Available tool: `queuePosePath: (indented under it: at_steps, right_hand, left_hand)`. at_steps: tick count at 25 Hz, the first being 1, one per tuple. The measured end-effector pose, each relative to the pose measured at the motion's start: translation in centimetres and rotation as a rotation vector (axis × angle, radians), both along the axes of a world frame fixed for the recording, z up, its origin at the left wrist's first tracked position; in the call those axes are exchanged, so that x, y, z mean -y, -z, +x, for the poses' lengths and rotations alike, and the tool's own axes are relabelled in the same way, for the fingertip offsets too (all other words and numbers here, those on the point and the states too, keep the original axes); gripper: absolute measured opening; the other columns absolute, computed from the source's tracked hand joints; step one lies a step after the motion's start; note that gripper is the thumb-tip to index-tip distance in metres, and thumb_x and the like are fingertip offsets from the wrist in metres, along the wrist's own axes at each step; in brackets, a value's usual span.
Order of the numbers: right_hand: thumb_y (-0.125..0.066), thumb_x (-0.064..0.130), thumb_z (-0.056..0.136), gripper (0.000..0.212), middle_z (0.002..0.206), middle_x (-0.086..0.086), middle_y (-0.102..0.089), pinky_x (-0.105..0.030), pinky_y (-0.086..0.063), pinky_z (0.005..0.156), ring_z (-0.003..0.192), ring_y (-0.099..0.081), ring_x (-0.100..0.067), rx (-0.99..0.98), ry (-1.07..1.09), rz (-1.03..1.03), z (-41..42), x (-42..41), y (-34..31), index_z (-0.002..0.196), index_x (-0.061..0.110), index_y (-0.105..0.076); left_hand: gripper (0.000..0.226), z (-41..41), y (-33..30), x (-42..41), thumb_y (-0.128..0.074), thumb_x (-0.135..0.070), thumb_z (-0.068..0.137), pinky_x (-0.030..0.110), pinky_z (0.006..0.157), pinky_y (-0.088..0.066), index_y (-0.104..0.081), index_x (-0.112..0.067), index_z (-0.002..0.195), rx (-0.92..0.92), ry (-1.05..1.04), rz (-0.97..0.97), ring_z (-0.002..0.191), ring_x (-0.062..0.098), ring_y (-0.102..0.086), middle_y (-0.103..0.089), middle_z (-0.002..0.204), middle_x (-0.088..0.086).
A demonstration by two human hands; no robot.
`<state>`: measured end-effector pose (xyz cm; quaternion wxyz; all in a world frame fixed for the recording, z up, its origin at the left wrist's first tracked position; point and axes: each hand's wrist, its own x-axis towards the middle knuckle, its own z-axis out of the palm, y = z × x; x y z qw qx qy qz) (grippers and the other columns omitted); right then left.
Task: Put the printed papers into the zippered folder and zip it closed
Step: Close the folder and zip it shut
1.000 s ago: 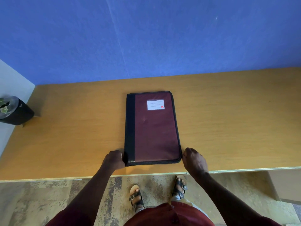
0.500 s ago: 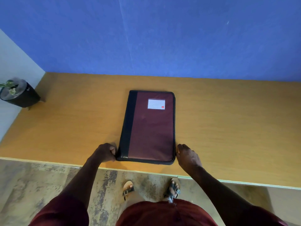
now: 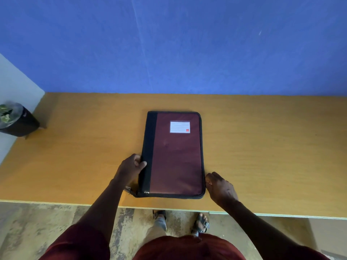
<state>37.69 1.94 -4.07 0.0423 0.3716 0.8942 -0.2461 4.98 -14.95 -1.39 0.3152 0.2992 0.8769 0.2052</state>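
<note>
A person stands at a wooden bench (image 3: 262, 156) with a maroon zippered folder (image 3: 176, 158) lying flat and closed near its front edge, black spine to the left, white label (image 3: 179, 126) toward the far end. The left hand (image 3: 130, 168) grips the spine edge, its fingers (image 3: 139, 163) curled around it with the thumb on top. The right hand (image 3: 220, 188) rests against the folder's near right corner, fingers bent down at the zipper edge; whether they pinch the edge or the pull cannot be told. A zipper tab (image 3: 129, 190) appears to stick out at the near left corner. No printed papers are in view, so the folder may already hold them. The folder sits close to the bench's near edge, and a hard tug on the zipper could likely drag it off toward the floor. A potted plant (image 3: 13, 119) stands at far left.
</note>
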Motion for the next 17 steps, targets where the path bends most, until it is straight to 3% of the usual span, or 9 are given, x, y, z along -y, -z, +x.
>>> queuePosePath:
  at_steps: [4, 7, 17]
  right_hand:
    - [-0.042, 0.031, 0.097, 0.005, 0.1, 0.006, -0.051, -0.042, -0.051, 0.054, 0.068, -0.062, -0.027, 0.009, 0.061, 0.038, -0.2, 0.9, 0.2, 0.097, 0.026, -0.044]
    - [-0.045, 0.029, 0.097, 0.003, 0.101, 0.006, -0.051, -0.039, -0.048, 0.054, 0.072, -0.063, -0.028, 0.028, 0.12, 0.04, -1.0, 0.7, 0.3, 0.098, 0.027, -0.044]
    - [-0.053, 0.023, 0.095, 0.008, 0.098, 0.01, -0.057, -0.03, -0.037, 0.051, 0.064, -0.058, -0.018, 0.075, 0.158, 0.079, -3.1, -2.1, -0.1, 0.096, 0.029, -0.048]
  left_hand:
    - [0.086, -1.6, -0.2, -3.3, -0.077, -0.047, 0.08, 0.041, 0.092, -0.055, -0.034, -0.017, 0.149, 0.075, 0.141, 0.073, 0.119, 0.022, -0.059, -0.056, 0.136, 0.002]
    - [0.116, -3.0, 0.5, -5.0, -0.08, -0.053, 0.075, 0.042, 0.103, -0.047, -0.006, -0.022, 0.159, 0.031, 0.153, -0.064, 0.136, 0.028, -0.042, -0.033, 0.151, 0.009]
    - [0.115, -5.7, 1.4, -8.0, -0.073, -0.058, 0.079, 0.033, 0.092, -0.047, 0.003, -0.026, 0.159, -0.007, 0.198, -0.099, 0.133, 0.025, -0.043, -0.023, 0.154, 0.007]
